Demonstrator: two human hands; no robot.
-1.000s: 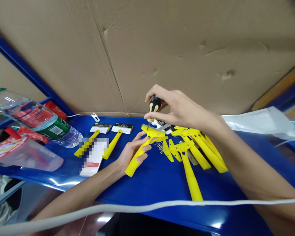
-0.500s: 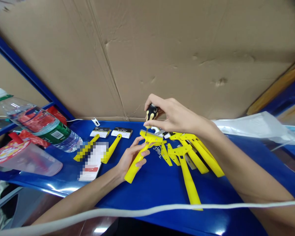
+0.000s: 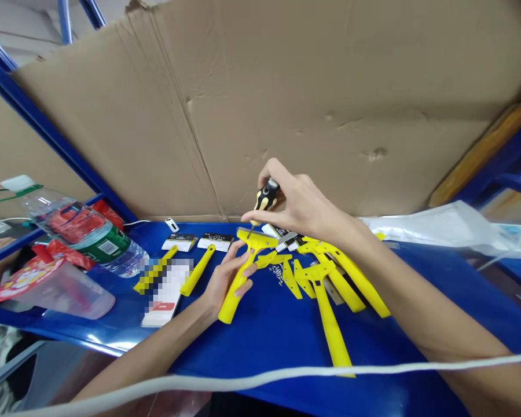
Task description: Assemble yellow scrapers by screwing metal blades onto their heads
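Sensibly, our left hand [image 3: 219, 282] gripped the likely light, stiff yellow plastic scraper [image 3: 231, 302] by its handle. Above, our right hand [image 3: 307, 201] pinched a black-and-cream screwdriver [image 3: 266, 196].

The head view looks forward and down over the tabletop [image 3: 269, 347].

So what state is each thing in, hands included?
Left hand, closed around scraper handle.
Right hand, gripping screwdriver.
Held scraper, tilted, screwdriver tip at its head.
Screwdriver, tilted, tip down.
Bottle, capped.
Cup, printed top on.
Small metal parts, loose in a cluster.
Two carded scrapers, heads covered by card.
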